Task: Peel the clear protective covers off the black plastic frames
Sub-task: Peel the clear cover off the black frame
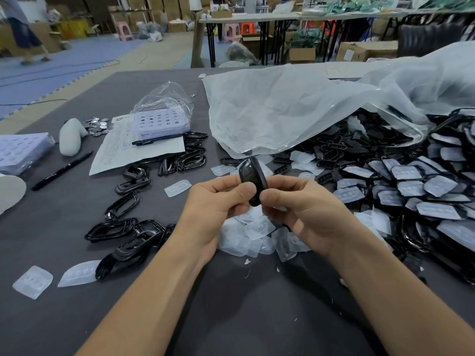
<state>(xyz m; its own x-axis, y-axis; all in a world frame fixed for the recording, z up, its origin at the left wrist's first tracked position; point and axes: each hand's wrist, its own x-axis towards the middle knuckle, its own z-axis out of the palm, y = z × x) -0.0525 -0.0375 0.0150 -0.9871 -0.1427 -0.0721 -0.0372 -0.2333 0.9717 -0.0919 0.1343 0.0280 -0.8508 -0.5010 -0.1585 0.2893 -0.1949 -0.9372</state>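
Note:
A black plastic frame [251, 176] stands upright between both hands above the grey table [231, 304]. My left hand [218, 201] pinches its left side with thumb and fingers. My right hand [298, 201] pinches its lower right edge, thumb on the front. Its clear cover looks still seated on the frame. Peeled clear covers [257, 232] lie in a heap under my hands. Bare black frames [128, 232] are scattered to the left. A big pile of covered frames [411, 186] spills from a plastic bag on the right.
A large crumpled plastic bag [295, 106] lies at the back right. On the left sit a paper sheet [120, 150], a white tray in a clear bag [162, 122], two black pens [61, 170], small metal pieces [99, 125] and a white object [70, 137].

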